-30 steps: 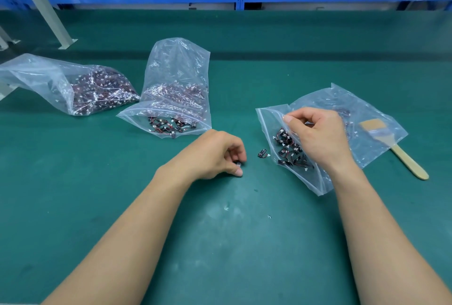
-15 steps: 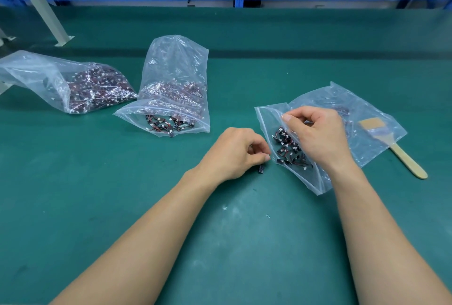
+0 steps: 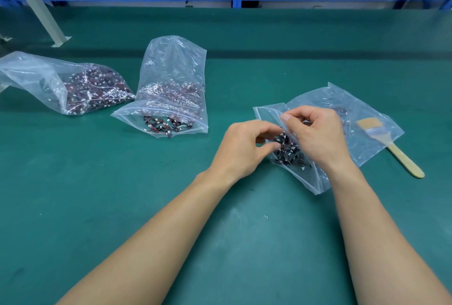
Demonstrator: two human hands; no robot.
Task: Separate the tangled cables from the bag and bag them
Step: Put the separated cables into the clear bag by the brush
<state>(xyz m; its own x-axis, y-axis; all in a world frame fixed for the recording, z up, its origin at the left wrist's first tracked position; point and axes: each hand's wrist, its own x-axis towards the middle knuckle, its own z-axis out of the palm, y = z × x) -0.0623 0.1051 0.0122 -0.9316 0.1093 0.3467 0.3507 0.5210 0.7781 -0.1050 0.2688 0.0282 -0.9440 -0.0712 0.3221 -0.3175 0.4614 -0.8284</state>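
The green counter (image 3: 122, 207) fills nearly the whole view. At its far left a big clear bag (image 3: 44, 80) lies on its side, stuffed with dark tangled cables. Just beside it a second big bag (image 3: 171, 72) stands upright, with a smaller pouch (image 3: 137, 115) of sorted cables lying against its front. To the right a flat clear bag (image 3: 367, 114) lies spread out, and a wooden brush (image 3: 401, 158) rests partly on its right edge.

On the near left part of that flat bag lies the small zip bag (image 3: 310, 180), its long axis running from far left to near right, its open side apparently facing left. The right hand (image 3: 318, 136) pinches its upper film and lifts it. The left hand (image 3: 244, 148), the nearer one to the opening, has curled fingers right at the mouth. Whether they grip a cable I cannot tell. The bagged cables (image 3: 288, 152) sit just inside, so the coming push likely goes rightward into the bag.
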